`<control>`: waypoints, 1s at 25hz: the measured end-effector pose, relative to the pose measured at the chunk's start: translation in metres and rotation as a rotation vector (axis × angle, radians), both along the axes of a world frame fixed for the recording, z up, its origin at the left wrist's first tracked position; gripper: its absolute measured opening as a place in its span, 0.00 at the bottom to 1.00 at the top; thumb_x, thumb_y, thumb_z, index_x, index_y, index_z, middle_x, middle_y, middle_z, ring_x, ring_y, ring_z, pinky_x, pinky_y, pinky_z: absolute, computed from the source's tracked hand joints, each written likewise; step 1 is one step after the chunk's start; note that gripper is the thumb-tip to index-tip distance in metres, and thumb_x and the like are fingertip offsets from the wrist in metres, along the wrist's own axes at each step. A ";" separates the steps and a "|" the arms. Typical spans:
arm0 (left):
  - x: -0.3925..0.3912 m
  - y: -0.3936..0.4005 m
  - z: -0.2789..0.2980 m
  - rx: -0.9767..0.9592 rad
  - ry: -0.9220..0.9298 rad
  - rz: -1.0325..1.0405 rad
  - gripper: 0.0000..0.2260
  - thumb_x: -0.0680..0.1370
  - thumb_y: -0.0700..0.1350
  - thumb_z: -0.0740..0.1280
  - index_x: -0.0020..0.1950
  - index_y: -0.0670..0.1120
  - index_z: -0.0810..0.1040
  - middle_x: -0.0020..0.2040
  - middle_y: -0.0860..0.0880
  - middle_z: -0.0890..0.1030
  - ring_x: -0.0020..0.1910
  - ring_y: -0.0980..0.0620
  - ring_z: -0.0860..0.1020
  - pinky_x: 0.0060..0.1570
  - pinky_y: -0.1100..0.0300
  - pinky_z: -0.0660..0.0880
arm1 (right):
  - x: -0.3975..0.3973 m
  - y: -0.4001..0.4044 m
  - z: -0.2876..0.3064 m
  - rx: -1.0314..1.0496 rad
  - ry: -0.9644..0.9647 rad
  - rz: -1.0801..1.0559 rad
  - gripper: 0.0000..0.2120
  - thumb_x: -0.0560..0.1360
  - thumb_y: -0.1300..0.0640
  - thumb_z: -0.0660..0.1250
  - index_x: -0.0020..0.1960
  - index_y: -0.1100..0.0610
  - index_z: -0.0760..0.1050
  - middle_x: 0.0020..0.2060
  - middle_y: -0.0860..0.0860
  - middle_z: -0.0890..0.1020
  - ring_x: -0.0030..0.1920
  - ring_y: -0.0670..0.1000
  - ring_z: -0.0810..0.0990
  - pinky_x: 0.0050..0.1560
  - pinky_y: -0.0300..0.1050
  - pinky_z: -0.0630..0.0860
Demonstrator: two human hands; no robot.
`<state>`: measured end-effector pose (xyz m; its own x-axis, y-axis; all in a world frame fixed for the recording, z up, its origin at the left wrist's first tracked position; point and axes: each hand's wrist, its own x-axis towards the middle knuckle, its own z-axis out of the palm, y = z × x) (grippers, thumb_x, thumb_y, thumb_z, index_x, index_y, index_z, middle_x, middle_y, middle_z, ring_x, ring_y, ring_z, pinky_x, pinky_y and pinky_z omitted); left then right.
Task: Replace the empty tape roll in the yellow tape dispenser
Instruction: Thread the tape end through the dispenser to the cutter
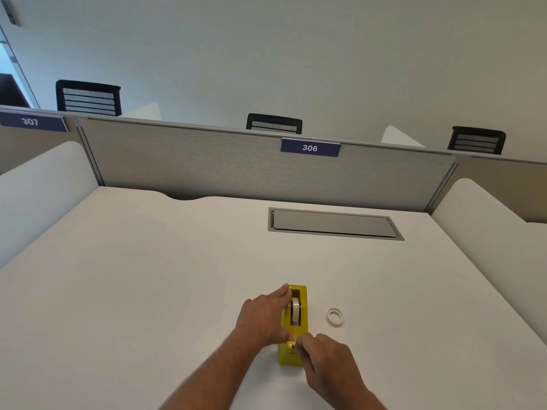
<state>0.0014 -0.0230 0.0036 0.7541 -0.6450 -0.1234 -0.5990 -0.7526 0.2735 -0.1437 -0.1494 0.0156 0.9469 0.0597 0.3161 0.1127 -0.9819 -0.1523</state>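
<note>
The yellow tape dispenser stands on the white desk, lengthwise toward me. A whitish tape roll sits upright in its slot. My left hand wraps the dispenser's left side, fingertips at its far end. My right hand is at the near cutter end, thumb and forefinger pinched together there; what they pinch is too small to tell, possibly the tape's end. A second small white roll lies flat on the desk to the right of the dispenser.
A grey cable hatch is set into the desk farther back. A grey partition with a "306" sign closes the far edge. White side dividers flank the desk. Black chair backs show beyond.
</note>
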 end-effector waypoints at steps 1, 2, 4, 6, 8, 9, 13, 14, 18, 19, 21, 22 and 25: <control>0.000 0.000 0.000 -0.001 0.000 0.002 0.46 0.67 0.64 0.74 0.79 0.56 0.53 0.80 0.63 0.51 0.71 0.49 0.71 0.66 0.47 0.73 | 0.000 0.001 -0.001 -0.011 -0.003 -0.001 0.12 0.62 0.51 0.81 0.38 0.48 0.79 0.25 0.45 0.79 0.21 0.45 0.73 0.29 0.21 0.50; -0.001 0.000 0.000 -0.002 0.000 0.003 0.46 0.67 0.64 0.74 0.79 0.56 0.53 0.80 0.63 0.51 0.71 0.49 0.71 0.66 0.48 0.73 | -0.001 0.001 -0.003 -0.020 -0.005 -0.003 0.13 0.61 0.50 0.82 0.38 0.48 0.79 0.25 0.45 0.79 0.21 0.45 0.74 0.29 0.22 0.54; -0.001 0.000 0.000 -0.004 0.003 0.003 0.46 0.68 0.63 0.74 0.79 0.57 0.53 0.80 0.63 0.51 0.71 0.50 0.71 0.66 0.48 0.73 | -0.002 0.002 -0.006 -0.033 -0.006 -0.001 0.13 0.61 0.50 0.83 0.38 0.49 0.80 0.25 0.45 0.79 0.21 0.46 0.74 0.28 0.27 0.60; 0.000 0.000 0.000 -0.005 0.001 0.003 0.46 0.68 0.63 0.74 0.79 0.56 0.53 0.80 0.63 0.51 0.71 0.49 0.71 0.66 0.48 0.73 | -0.004 0.005 -0.009 -0.040 -0.013 0.013 0.12 0.62 0.50 0.82 0.38 0.49 0.80 0.25 0.46 0.79 0.21 0.47 0.74 0.26 0.29 0.63; 0.000 0.000 0.000 -0.003 0.003 0.002 0.46 0.68 0.63 0.74 0.79 0.56 0.52 0.80 0.62 0.50 0.71 0.49 0.71 0.66 0.48 0.73 | -0.005 0.007 -0.011 -0.029 -0.022 0.025 0.11 0.64 0.50 0.80 0.39 0.50 0.79 0.26 0.46 0.79 0.21 0.47 0.74 0.25 0.30 0.63; 0.000 0.000 0.000 0.000 0.004 0.002 0.46 0.68 0.63 0.74 0.79 0.56 0.52 0.80 0.62 0.50 0.71 0.49 0.71 0.66 0.48 0.73 | -0.007 0.008 -0.012 -0.019 -0.025 0.025 0.11 0.64 0.50 0.79 0.39 0.50 0.79 0.26 0.46 0.79 0.22 0.47 0.74 0.25 0.31 0.64; -0.001 0.000 0.000 0.000 0.008 0.001 0.47 0.68 0.62 0.74 0.79 0.56 0.52 0.80 0.62 0.51 0.71 0.48 0.72 0.66 0.48 0.74 | -0.011 0.012 -0.014 0.008 -0.033 -0.001 0.08 0.65 0.53 0.76 0.40 0.51 0.78 0.27 0.47 0.78 0.23 0.49 0.73 0.22 0.39 0.72; -0.001 0.000 0.000 -0.001 0.010 0.001 0.47 0.68 0.62 0.74 0.79 0.56 0.52 0.80 0.62 0.51 0.71 0.48 0.71 0.66 0.48 0.74 | -0.011 0.013 -0.014 0.012 -0.025 -0.011 0.08 0.65 0.53 0.76 0.41 0.51 0.78 0.27 0.47 0.78 0.24 0.49 0.73 0.22 0.39 0.72; -0.002 -0.001 0.001 0.001 0.019 0.004 0.47 0.69 0.62 0.74 0.79 0.56 0.51 0.81 0.61 0.51 0.72 0.47 0.70 0.67 0.48 0.73 | -0.010 0.017 -0.013 0.062 0.014 -0.070 0.09 0.64 0.52 0.76 0.41 0.49 0.78 0.27 0.45 0.79 0.24 0.48 0.74 0.23 0.35 0.71; -0.002 -0.001 0.001 -0.002 0.019 0.005 0.47 0.69 0.62 0.75 0.79 0.56 0.51 0.81 0.61 0.51 0.73 0.47 0.69 0.67 0.48 0.73 | -0.010 0.017 -0.012 0.079 0.020 -0.080 0.10 0.63 0.52 0.76 0.41 0.49 0.77 0.27 0.45 0.78 0.24 0.48 0.74 0.23 0.34 0.71; -0.002 0.000 0.001 -0.010 0.018 0.005 0.47 0.69 0.62 0.75 0.79 0.56 0.51 0.81 0.61 0.51 0.73 0.48 0.69 0.67 0.48 0.73 | -0.010 0.017 -0.011 0.102 0.031 -0.093 0.11 0.62 0.52 0.76 0.41 0.48 0.77 0.27 0.45 0.78 0.24 0.48 0.74 0.23 0.33 0.70; -0.002 0.000 0.001 -0.014 0.021 0.005 0.47 0.69 0.62 0.75 0.79 0.56 0.51 0.80 0.61 0.51 0.73 0.48 0.69 0.67 0.48 0.73 | -0.010 0.017 -0.011 0.110 0.037 -0.098 0.11 0.62 0.52 0.76 0.41 0.48 0.76 0.27 0.45 0.78 0.24 0.49 0.74 0.23 0.33 0.70; -0.002 0.001 0.000 -0.028 0.019 0.009 0.46 0.69 0.62 0.75 0.79 0.57 0.51 0.80 0.62 0.51 0.74 0.49 0.68 0.68 0.49 0.73 | -0.010 0.017 -0.008 0.151 0.049 -0.111 0.14 0.61 0.52 0.77 0.42 0.46 0.74 0.29 0.45 0.76 0.26 0.49 0.73 0.24 0.32 0.69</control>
<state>-0.0006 -0.0224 0.0040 0.7575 -0.6417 -0.1199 -0.5866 -0.7497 0.3063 -0.1542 -0.1324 0.0078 0.9594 -0.0909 0.2669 -0.0066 -0.9535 -0.3012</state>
